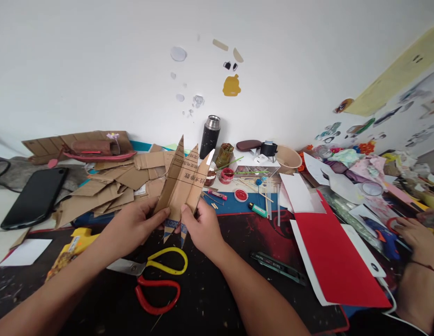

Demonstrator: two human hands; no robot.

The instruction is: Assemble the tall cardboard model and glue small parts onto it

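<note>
White wall (98, 70), stickers (231, 86), cluttered dark desk (203, 305)

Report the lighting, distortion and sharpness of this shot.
Head view: soft, even light, with no hard shadows or glare on the white wall. Head view: wide-angle distortion bows straight lines and stretches the right side. Head view: the cardboard piece held by the left hand and right hand is sharp; the co-worker's hand looks slightly softer.

Three hands: the left hand (133, 226), the right hand (201, 228) and another person's hand (415, 235). Three pointed cardboard strips (184, 179). Two red paint pots (226, 175) (241, 195). One each: scissors (157, 275), flask (210, 136), phone (35, 196), lighter (257, 210), knife (278, 267), bowl (289, 158), red sheet (336, 261).
</note>
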